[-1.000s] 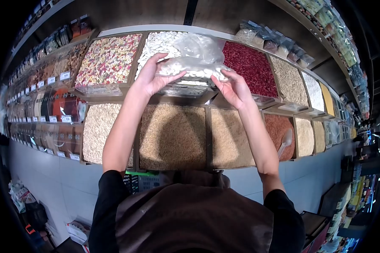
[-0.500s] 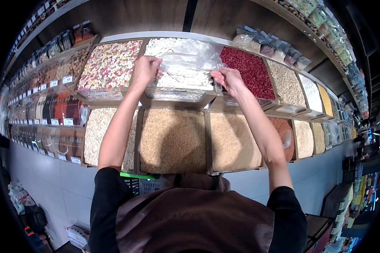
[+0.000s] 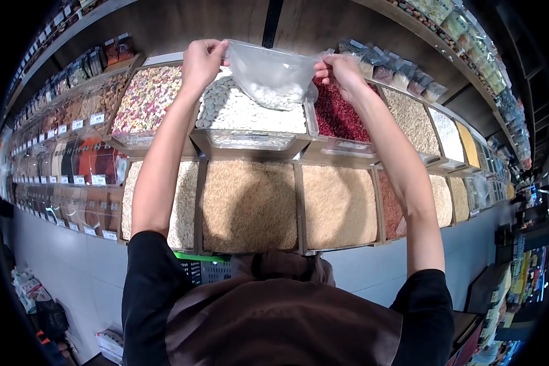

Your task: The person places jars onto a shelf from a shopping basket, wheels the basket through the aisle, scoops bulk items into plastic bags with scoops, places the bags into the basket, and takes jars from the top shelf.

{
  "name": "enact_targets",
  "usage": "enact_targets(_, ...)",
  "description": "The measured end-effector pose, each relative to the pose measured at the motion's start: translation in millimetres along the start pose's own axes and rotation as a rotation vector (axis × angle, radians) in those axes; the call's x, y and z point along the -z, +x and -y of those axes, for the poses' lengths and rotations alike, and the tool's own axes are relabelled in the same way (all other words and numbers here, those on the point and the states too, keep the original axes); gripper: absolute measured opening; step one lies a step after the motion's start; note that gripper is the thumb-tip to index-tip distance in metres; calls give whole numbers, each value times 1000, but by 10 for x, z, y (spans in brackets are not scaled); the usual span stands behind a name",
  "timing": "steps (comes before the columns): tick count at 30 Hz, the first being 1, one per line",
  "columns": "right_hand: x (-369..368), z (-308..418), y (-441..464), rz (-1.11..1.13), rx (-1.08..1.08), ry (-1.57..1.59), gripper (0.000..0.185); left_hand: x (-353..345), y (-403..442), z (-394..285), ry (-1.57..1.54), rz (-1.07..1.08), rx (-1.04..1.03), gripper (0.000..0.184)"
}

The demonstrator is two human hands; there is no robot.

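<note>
"What's nearest, at the bottom?"

"A brown garment (image 3: 280, 317) with black sleeves, lower centre. Just above it, left of centre, a green-edged basket (image 3: 208, 268) shows partly."

"And the containers beyond?"

"A lower row across the middle of the frame: pale flakes (image 3: 180, 204) at left, tan grain (image 3: 250, 204) at centre, paler grain (image 3: 340, 204) right of that, then reddish grain (image 3: 389, 204), partly behind the right forearm."

"The row above?"

"A multicoloured mix (image 3: 146, 100) at left, a bin of white beans (image 3: 250, 119) at upper centre, and dark red beans (image 3: 338, 116) to its right."

"Where's the bag?"

"The clear plastic bag (image 3: 265, 67) is at upper centre, over the white-bean bin, with some white beans (image 3: 277, 96) gathered in its bottom. I can't tell if it touches the ones below."

"How are the fingers?"

"The left hand (image 3: 202, 64) has thumb and fingers closed on the bag's upper left corner. The right hand (image 3: 343, 72) pinches the upper right corner, its other fingers curled. The top edge spans between them."

"Anything farther back?"

"Small filled packets (image 3: 402, 74) in a row, upper right."
</note>
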State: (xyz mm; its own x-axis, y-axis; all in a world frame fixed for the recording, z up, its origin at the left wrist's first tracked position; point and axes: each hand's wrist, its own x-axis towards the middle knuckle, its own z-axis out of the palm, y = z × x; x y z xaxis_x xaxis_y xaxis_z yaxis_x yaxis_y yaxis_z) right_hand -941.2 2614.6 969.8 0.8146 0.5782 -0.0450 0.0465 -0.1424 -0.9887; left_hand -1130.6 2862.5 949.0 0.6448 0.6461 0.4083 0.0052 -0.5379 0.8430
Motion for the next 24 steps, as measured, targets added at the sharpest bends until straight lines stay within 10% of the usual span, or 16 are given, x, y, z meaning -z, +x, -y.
enact_targets(24, -103, 1079, 115, 44, 413, 57, 28, 313, 464, -939, -310, -207, -159, 29)
